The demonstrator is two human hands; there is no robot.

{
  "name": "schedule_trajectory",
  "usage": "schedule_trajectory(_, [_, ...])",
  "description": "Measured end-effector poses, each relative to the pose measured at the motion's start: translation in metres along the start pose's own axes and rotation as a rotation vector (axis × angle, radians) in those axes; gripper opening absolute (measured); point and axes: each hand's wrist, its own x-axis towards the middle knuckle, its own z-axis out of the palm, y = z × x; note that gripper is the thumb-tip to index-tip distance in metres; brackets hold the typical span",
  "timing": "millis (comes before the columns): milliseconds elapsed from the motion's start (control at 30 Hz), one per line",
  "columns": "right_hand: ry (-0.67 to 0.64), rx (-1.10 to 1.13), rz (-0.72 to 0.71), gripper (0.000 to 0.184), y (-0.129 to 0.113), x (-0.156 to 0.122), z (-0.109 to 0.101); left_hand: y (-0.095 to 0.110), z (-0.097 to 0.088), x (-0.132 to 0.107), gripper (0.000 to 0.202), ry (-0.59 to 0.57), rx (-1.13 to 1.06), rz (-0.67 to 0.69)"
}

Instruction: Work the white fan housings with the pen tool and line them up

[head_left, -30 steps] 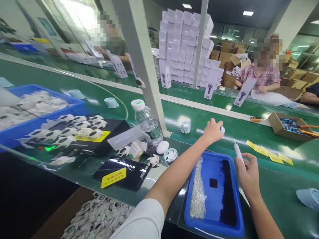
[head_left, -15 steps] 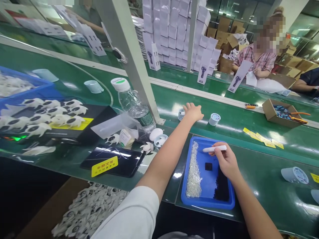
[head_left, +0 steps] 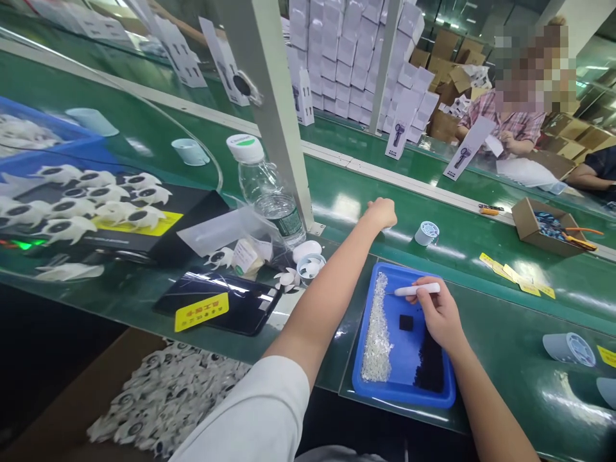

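Observation:
My left hand (head_left: 382, 213) reaches out over the green belt (head_left: 462, 253), its fingers curled into a fist; what is inside is hidden. A small round white part (head_left: 426, 232) lies on the belt just to its right. My right hand (head_left: 439, 316) grips a white pen-like tool (head_left: 416, 290), tip pointing left, over a blue tray (head_left: 403, 393). In the tray lie a strip of tiny clear pieces (head_left: 378, 333), a small black square (head_left: 407, 322) and a patch of dark pieces (head_left: 430, 367).
A water bottle (head_left: 262, 186) and a slanted metal post (head_left: 274, 109) stand left of my arm. White fan blades (head_left: 96, 205) cover a black mat. A cardboard box (head_left: 539, 226), yellow labels (head_left: 517, 277) and a grey housing (head_left: 568, 348) sit right. A person in plaid (head_left: 510, 125) works opposite.
My left hand has gone from spread fingers to a fist where a small round part lay; that part no longer shows. My right hand with the tool stays over the tray.

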Motion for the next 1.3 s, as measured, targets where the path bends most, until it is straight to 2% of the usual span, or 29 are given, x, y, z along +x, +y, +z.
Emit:
schedule_trajectory(100, [0.047, -0.070, -0.023, 0.031, -0.002, 0.000, -0.003, 0.014, -0.010, -0.015, 0.040, 0.001, -0.030, 0.044])
schedule_trajectory(200, [0.078, -0.182, -0.101, 0.029, -0.006, 0.000, -0.006, 0.025, -0.017, -0.026, 0.040, 0.054, -0.115, 0.118])
schedule_trajectory(333, [0.271, -0.279, -0.217, 0.028, -0.011, 0.001, -0.011, 0.032, -0.019, -0.030, 0.044, 0.171, -0.470, 0.198])
schedule_trajectory(400, [0.301, -0.269, -0.215, 0.030, -0.011, 0.000, -0.012, 0.035, -0.020, -0.029, 0.044, 0.195, -0.682, 0.184])
schedule_trajectory(567, [0.233, -0.244, -0.156, 0.031, -0.007, -0.002, -0.012, 0.043, -0.028, -0.037, 0.033, 0.126, -1.098, 0.154])
schedule_trajectory(833, [0.137, -0.287, -0.200, 0.021, -0.005, -0.001, -0.011, 0.044, -0.032, -0.041, 0.018, -0.034, -1.398, 0.258])
schedule_trajectory(933, [0.089, -0.287, -0.202, 0.019, -0.006, -0.001, -0.011, 0.045, -0.031, -0.038, 0.017, -0.075, -1.460, 0.266])
schedule_trajectory(1067, [0.145, -0.244, -0.271, 0.022, -0.012, -0.006, -0.012, 0.050, -0.026, -0.037, 0.018, -0.137, -1.518, 0.225])
schedule_trajectory(1100, [0.111, -0.241, -0.286, 0.021, -0.013, -0.007, -0.012, 0.051, -0.024, -0.037, 0.018, -0.147, -1.521, 0.212])
schedule_trajectory(1200, [-0.112, -0.263, -0.288, 0.018, -0.015, -0.010, -0.012, 0.054, -0.016, -0.035, 0.018, -0.159, -1.488, 0.175])
schedule_trajectory(1233, [-0.143, -0.265, -0.287, 0.016, -0.014, -0.010, -0.012, 0.055, -0.013, -0.035, 0.018, -0.169, -1.475, 0.168])
schedule_trajectory(1300, [-0.054, -0.239, -0.304, 0.015, -0.012, -0.010, -0.013, 0.056, -0.007, -0.036, 0.017, -0.199, -1.444, 0.165])
